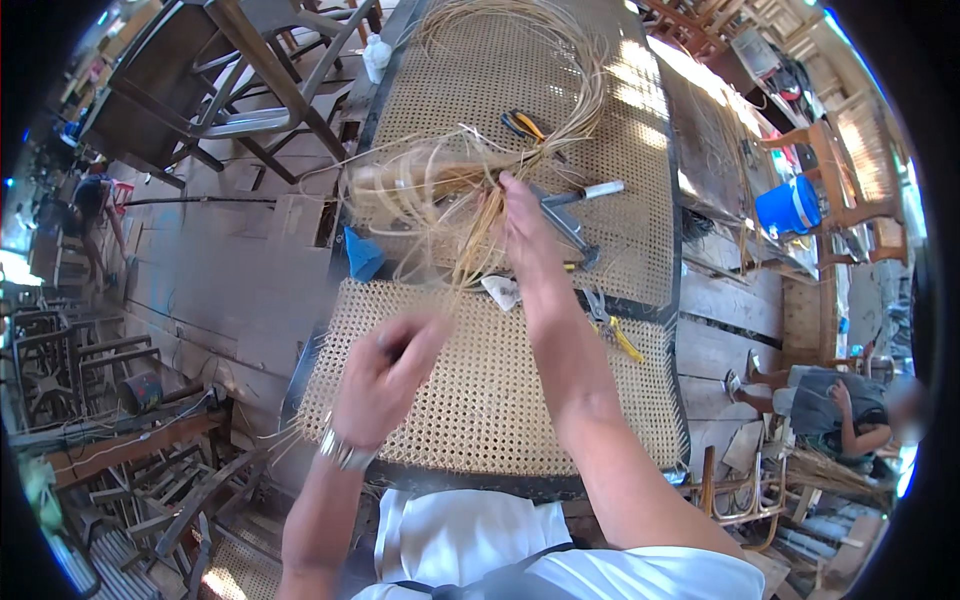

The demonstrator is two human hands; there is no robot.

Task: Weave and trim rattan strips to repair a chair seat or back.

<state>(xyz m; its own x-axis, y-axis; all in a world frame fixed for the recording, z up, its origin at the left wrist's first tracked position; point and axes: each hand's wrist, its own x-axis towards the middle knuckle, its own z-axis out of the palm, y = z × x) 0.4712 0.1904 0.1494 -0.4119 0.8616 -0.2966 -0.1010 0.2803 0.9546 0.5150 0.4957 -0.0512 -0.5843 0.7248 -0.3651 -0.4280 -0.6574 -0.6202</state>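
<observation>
A long coil of thin rattan strands (590,85) lies at the far end of a woven cane panel (470,70), its loose, tangled end spreading toward me. My right hand (522,222) is closed round the bundle near the panel's middle. My left hand (388,372), wearing a metal watch, hovers nearer to me, smeared by motion. Its thumb and fingers pinch together where strand ends reach it. Close to my right hand lie a hammer (568,222), a white tube-shaped piece (603,189) and pliers with orange-and-black handles (523,126). A crumpled white scrap (502,292) sits beside my right wrist.
Yellow-handled pliers (617,326) lie right of my forearm. A blue folded piece (362,255) rests at the panel's left edge, a white bottle (376,58) farther up. Dark wooden chairs (230,90) stand left. At right are a blue bucket (788,207) and another person (835,405).
</observation>
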